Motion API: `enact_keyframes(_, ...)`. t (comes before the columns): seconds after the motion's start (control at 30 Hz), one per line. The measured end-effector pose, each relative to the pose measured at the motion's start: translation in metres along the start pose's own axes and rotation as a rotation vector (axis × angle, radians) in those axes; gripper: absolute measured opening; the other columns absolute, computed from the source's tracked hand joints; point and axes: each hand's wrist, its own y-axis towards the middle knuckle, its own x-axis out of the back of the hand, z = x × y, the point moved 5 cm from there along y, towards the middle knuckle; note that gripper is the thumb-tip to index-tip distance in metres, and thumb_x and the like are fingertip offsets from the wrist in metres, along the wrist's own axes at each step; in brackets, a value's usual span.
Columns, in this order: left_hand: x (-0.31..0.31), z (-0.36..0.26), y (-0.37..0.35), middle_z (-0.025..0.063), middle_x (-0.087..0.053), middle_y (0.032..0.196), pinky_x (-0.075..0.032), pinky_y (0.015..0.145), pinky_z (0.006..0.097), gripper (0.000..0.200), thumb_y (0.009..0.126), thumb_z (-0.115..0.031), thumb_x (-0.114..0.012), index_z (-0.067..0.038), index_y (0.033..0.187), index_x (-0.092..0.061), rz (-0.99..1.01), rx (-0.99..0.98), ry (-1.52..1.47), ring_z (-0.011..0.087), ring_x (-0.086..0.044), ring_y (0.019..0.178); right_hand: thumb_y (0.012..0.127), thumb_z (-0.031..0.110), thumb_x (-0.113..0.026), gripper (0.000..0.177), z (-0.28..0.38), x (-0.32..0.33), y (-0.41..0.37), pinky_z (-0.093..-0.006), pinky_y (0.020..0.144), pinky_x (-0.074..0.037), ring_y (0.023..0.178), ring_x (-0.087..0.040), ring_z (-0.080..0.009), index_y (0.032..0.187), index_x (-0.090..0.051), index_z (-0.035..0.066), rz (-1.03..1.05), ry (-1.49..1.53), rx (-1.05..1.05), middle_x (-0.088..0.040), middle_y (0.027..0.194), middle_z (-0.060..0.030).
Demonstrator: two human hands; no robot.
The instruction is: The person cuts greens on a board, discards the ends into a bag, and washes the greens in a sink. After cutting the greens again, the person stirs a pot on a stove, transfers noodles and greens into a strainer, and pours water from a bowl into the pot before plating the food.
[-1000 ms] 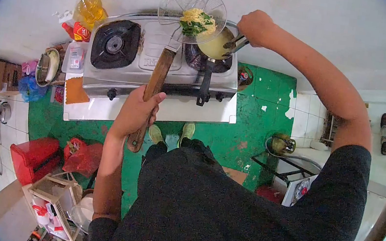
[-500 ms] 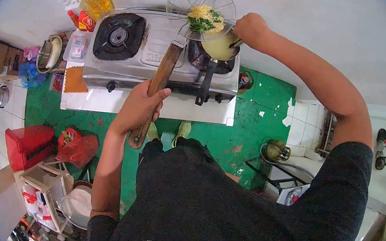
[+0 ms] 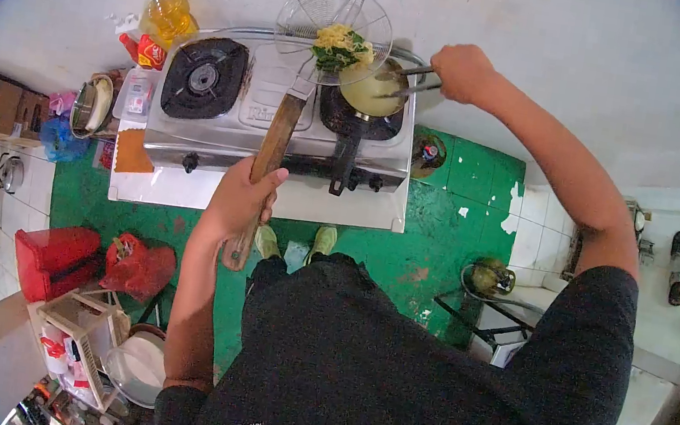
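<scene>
My left hand (image 3: 239, 203) is wrapped round the long wooden handle of a round wire strainer (image 3: 305, 16). Yellow noodles with dark green leaves (image 3: 341, 49) lie in its mesh, above the left rim of a small pan. That pan (image 3: 371, 95) stands on the right burner, holds cloudy pale-yellow liquid, and has its black handle towards me. Up by the wall, my right hand (image 3: 466, 74) is closed on dark tongs (image 3: 416, 90). Their two arms are apart and point left; the lower one reaches into the pan, its tip over or in the liquid.
The steel stove (image 3: 276, 138) has a left burner (image 3: 202, 78) with nothing on it. An oil bottle (image 3: 168, 14), red packets (image 3: 150, 52) and a plastic box (image 3: 139, 93) stand at its left. A gas cylinder (image 3: 429, 154) is at its right, on the green floor (image 3: 477, 193).
The strainer with the noodles has shifted slightly left and down in view. My right hand has moved right, and the tongs now show with their arms apart over the pan.
</scene>
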Motion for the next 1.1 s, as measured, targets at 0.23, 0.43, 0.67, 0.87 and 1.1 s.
enact_keyframes(0.23,-0.008,-0.004,-0.009,-0.0012,-0.049,0.062,-0.040,0.043,0.0246,0.024,0.095,-0.027,-0.063,-0.008,0.092,-0.049,-0.043,0.018,0.019,0.0079,-0.046,0.047,0.065,0.026,-0.082,0.032,-0.011,-0.070,-0.024,-0.0449,0.073,-0.057,0.085,-0.069,-0.0357,0.085,-0.072,0.004,0.128,0.211,-0.179,-0.071,0.088,-0.0177)
enact_keyframes(0.43,-0.023,-0.011,-0.015,-0.0011,-0.049,0.062,-0.039,0.043,0.0240,0.025,0.095,-0.029,-0.063,-0.008,0.096,-0.048,-0.097,0.023,-0.003,0.0083,-0.046,0.046,0.072,0.032,-0.079,0.038,-0.015,-0.097,-0.033,-0.0481,0.077,-0.055,0.089,-0.068,-0.0369,0.101,-0.069,0.010,0.066,0.402,-0.197,-0.069,0.094,-0.0178)
enact_keyframes(0.67,-0.039,-0.017,-0.016,-0.0009,-0.049,0.062,-0.038,0.043,0.0236,0.027,0.095,-0.031,-0.063,-0.008,0.096,-0.049,-0.154,0.026,0.012,0.0087,-0.047,0.046,0.076,0.032,-0.075,0.031,-0.019,-0.124,-0.022,-0.0479,0.077,-0.055,0.092,-0.067,-0.0354,0.102,-0.070,0.013,-0.002,0.445,-0.236,-0.069,0.093,-0.0157)
enact_keyframes(0.87,-0.049,-0.017,-0.012,-0.0007,-0.049,0.062,-0.039,0.044,0.0237,0.028,0.095,-0.032,-0.062,-0.008,0.094,-0.049,-0.167,0.023,0.020,0.0089,-0.047,0.046,0.079,0.031,-0.074,0.027,-0.037,-0.141,-0.022,-0.0471,0.080,-0.054,0.092,-0.067,-0.0346,0.098,-0.071,0.014,-0.128,0.420,-0.258,-0.070,0.093,-0.0134)
enact_keyframes(1.1,-0.056,-0.007,-0.003,-0.0010,-0.050,0.062,-0.040,0.043,0.0242,0.028,0.095,-0.032,-0.063,-0.008,0.094,-0.048,-0.173,0.027,-0.002,0.0086,-0.048,0.046,0.077,0.038,-0.074,0.034,-0.060,-0.123,-0.053,-0.0463,0.078,-0.054,0.091,-0.066,-0.0345,0.101,-0.073,0.014,-0.064,0.633,-0.310,-0.070,0.094,-0.0148)
